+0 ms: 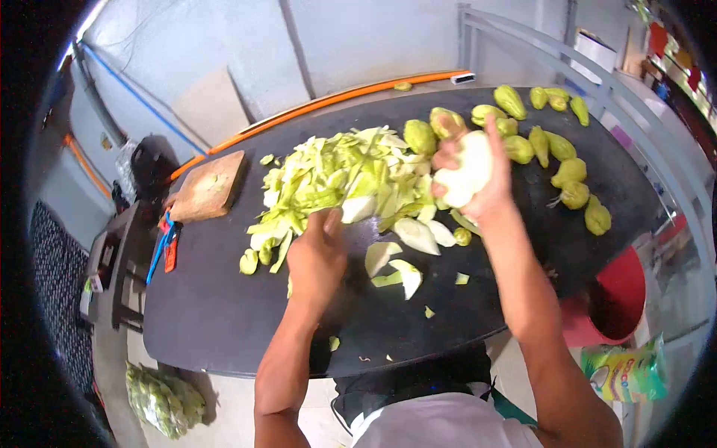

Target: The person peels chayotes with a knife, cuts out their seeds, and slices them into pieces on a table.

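My right hand [493, 183] is raised over the table's right half, its fingers wrapped round a pale, peeled chayote [468, 170]. My left hand [317, 250] is closed near the front of the peel pile [317, 179]. From its fingers a thin knife [352, 179] points up over the pile; its handle is hidden in my grip. Between my hands lie pale cut chayote pieces [417, 235] and a curved slice [408, 278]. Beyond and right of the right hand are several whole green chayotes [571, 170].
The dark table [224, 299] has a wooden chopping board [209, 187] at its left, beside an orange-handled tool [170, 254]. A red bucket [616, 299] and a green printed bag [627, 371] are at the right. A bag of green produce [164, 399] rests on the floor.
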Action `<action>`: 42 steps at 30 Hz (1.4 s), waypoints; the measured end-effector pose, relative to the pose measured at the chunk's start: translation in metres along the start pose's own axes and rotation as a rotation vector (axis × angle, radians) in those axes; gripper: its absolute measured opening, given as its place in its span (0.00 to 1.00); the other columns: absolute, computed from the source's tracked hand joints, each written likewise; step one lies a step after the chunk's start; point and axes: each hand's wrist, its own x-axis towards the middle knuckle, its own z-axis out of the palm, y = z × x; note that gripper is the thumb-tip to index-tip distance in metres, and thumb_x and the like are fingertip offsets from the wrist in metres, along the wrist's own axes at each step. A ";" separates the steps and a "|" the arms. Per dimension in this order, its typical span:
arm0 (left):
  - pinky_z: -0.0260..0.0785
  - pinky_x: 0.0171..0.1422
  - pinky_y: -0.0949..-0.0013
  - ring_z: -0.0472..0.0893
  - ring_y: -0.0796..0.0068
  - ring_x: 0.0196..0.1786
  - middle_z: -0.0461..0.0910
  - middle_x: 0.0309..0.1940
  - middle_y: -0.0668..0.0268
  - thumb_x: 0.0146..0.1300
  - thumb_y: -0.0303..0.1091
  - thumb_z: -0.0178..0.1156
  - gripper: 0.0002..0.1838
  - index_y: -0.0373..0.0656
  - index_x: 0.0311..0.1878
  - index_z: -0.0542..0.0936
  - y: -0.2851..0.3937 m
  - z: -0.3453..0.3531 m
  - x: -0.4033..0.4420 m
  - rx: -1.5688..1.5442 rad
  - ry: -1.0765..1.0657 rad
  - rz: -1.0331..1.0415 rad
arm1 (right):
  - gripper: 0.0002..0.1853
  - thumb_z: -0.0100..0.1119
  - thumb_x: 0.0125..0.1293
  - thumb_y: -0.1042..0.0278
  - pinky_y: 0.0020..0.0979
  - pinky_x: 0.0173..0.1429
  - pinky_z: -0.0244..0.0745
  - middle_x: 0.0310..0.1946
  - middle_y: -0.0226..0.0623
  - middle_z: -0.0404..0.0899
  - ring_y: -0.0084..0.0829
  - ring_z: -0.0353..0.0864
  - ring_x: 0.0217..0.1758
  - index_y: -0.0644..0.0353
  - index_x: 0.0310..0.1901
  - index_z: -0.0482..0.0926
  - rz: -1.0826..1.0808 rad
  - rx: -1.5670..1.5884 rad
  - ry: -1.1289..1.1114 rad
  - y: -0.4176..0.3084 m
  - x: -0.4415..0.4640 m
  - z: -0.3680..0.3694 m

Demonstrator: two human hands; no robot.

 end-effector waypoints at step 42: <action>0.71 0.39 0.66 0.73 0.70 0.27 0.76 0.24 0.55 0.65 0.29 0.66 0.12 0.35 0.50 0.79 -0.025 -0.004 0.008 -0.206 0.097 -0.030 | 0.38 0.75 0.49 0.59 0.46 0.63 0.76 0.57 0.47 0.78 0.51 0.80 0.59 0.50 0.65 0.74 0.492 -2.537 0.071 -0.055 -0.037 -0.020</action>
